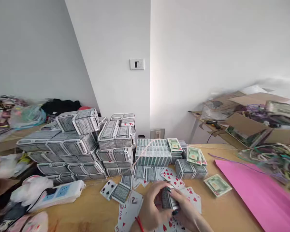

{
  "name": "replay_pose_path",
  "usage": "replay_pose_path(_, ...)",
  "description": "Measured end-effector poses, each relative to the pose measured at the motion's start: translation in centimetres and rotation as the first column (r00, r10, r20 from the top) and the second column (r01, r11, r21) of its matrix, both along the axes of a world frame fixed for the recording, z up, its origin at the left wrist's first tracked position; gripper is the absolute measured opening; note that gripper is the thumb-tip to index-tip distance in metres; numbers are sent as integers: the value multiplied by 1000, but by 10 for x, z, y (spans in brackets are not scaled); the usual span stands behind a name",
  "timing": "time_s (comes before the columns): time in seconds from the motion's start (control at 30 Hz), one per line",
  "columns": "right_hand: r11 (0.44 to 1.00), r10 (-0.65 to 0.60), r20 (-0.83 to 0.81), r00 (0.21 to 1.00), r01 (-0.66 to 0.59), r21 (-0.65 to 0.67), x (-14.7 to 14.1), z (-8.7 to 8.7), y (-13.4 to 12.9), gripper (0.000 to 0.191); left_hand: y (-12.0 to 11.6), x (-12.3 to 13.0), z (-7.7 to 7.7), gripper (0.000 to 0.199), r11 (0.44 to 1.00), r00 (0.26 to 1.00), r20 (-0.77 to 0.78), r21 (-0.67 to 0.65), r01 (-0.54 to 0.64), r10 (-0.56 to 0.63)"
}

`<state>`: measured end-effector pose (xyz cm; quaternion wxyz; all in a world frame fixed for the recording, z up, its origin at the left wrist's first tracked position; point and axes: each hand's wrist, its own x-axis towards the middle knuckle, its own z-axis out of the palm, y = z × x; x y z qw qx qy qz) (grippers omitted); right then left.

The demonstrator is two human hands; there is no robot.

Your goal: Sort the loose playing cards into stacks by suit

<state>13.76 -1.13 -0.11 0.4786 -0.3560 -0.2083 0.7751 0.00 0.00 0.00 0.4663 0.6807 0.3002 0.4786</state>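
Observation:
My left hand (151, 204) curls round the left side of a thick deck of playing cards (166, 198), and my right hand (186, 206) grips the same deck from the right. Patterned card backs show between the fingers; the hands hide much of the deck. Loose playing cards (130, 206) lie spread under and around both hands, some face up with red hearts, others face down. Just behind them, a row of small green card boxes (153, 153) is packed side by side. A single green card box (217, 185) rests to the right of my right hand.
Bundled blocks of cards (77, 145) are stacked high at the left and back. A power strip (62, 193) and white bags (31, 190) are at the front left. Pink sheet (253, 196), tangled strings (277, 161) and an open cardboard box (248, 129) occupy the right.

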Motion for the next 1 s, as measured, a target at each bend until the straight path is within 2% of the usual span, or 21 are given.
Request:
replay_pose_path(0.17, 999, 42, -41, 998, -41, 28, -2, 3, -1, 30, 3, -1, -9, 60, 999, 997, -60, 1, -38, 38)
replay_pose_path(0.43, 997, 58, 29, 998, -59, 39, 1, 1, -2, 33, 4, -4, -1, 56, 994, 992, -113, 100, -38, 49)
replay_pose_path(0.6, 984, 166, -54, 985, -162, 75, 2, -6, -1, 43, 6, -5, -2, 54, 978, 981, -154, 189, -90, 120)
replay_pose_path(0.73, 986, 165, -112, 980, -160, 54, 3, -7, -1, 40, 5, -4, 2, 51, 969, 971, -190, 225, -104, 149)
replay_pose_path(0.87, 994, 112, -88, 990, -111, 19, 1, -1, -3, 35, 4, -4, 6, 49, 973, 971, -191, 205, -103, 143)
replay_pose_path(1.0, 992, 123, -37, 992, -121, 43, -1, 6, -3, 36, 4, -5, 1, 50, 985, 979, -175, 156, -74, 101)
